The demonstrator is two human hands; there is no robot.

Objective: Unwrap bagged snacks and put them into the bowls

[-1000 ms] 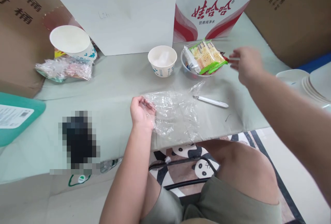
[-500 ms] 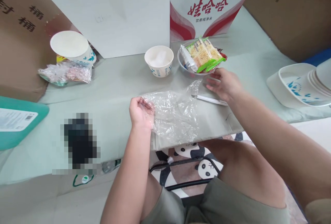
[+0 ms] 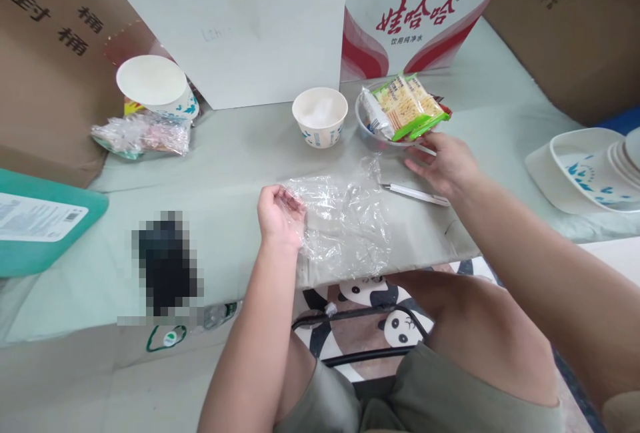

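Note:
My left hand (image 3: 283,218) has its fingers curled at the left edge of a crumpled clear plastic bag (image 3: 345,223), which lies spread near the table's front edge. My right hand (image 3: 443,161) reaches to the front right of a clear bowl (image 3: 380,144), fingers apart, their tips at its rim. Piled in that bowl are wrapped snacks, with green-edged biscuit packets (image 3: 407,106) on top. A white pen-like tool (image 3: 417,194) rests between the bag and my right wrist. Left of the bowl stands a paper cup (image 3: 320,119) with something white inside.
At the left are a large paper tub (image 3: 153,83), plastic-wrapped items (image 3: 145,134), a green jug (image 3: 45,226) and a blurred dark object (image 3: 167,266). A white basin (image 3: 545,169) holding paper cups stands at right. Cardboard boxes (image 3: 230,39) line the back.
The view has shifted slightly, so everything sits a little further right. My right fingers are closer in against the bowl's rim. My left hand stays at the bag.

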